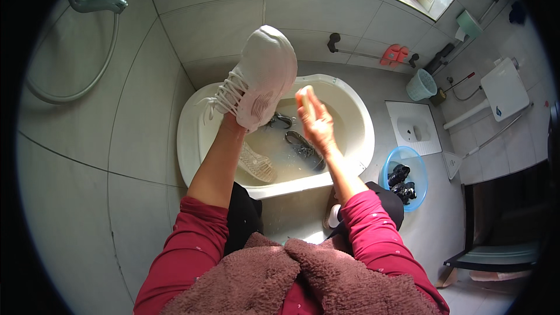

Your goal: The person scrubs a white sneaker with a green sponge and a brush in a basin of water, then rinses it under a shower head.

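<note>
My left hand [236,123] is pushed into the opening of a white lace-up sneaker [270,70] and holds it up, its fingers hidden inside. The sneaker's toe points up and away from me, and loose laces hang on its left. In my right hand [321,127] is a pale, narrow object [308,104], just right of the sneaker and apart from it; its kind is not clear. Below both hands stands a white plastic tub [365,118] of cloudy water. A pale shoe [257,164] and a dark shoe [306,148] lie in it, with another dark piece behind.
To the right, a light blue basin [404,153] holds black shoes [403,191]. Beyond it are a squat toilet [413,127] and a patterned bin [421,84]. A tiled wall [144,109] rises close on the left, with a shower hose [111,52].
</note>
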Demonstrator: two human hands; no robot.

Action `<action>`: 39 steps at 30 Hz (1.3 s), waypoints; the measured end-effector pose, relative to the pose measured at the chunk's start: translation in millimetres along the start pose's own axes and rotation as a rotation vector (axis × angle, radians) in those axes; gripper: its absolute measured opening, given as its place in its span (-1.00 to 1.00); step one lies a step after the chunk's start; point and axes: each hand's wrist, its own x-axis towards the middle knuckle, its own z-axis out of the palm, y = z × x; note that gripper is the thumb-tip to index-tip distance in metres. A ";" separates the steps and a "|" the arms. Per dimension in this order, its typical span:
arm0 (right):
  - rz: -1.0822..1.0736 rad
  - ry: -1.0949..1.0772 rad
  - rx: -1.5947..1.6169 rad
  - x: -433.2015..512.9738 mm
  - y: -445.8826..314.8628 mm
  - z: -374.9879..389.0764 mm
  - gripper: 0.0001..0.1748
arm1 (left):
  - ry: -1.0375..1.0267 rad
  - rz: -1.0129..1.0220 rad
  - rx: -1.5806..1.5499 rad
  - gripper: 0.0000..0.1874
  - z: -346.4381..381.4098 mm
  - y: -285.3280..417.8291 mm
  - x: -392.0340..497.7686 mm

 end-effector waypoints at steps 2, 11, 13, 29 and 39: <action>0.051 -0.022 0.152 18.7 -28.4 -19.4 -0.28 | 0.026 -0.004 0.006 -0.53 5.1 -2.3 -1.6; -0.359 -0.425 -0.270 66.4 -187.7 -3.4 -0.23 | 0.060 -0.033 0.018 -0.49 23.2 2.5 -2.7; -0.631 -0.306 -0.481 70.5 -167.8 8.6 -0.27 | 0.103 -0.035 -0.007 -0.47 35.7 -9.9 -4.1; -0.327 0.192 -0.161 101.1 -62.3 47.7 -0.43 | -0.057 0.004 -0.442 -0.58 17.9 -72.1 8.9; -0.494 0.198 -0.494 41.4 -1.8 56.0 -0.32 | -0.002 0.036 -0.173 -0.63 16.9 -44.1 13.5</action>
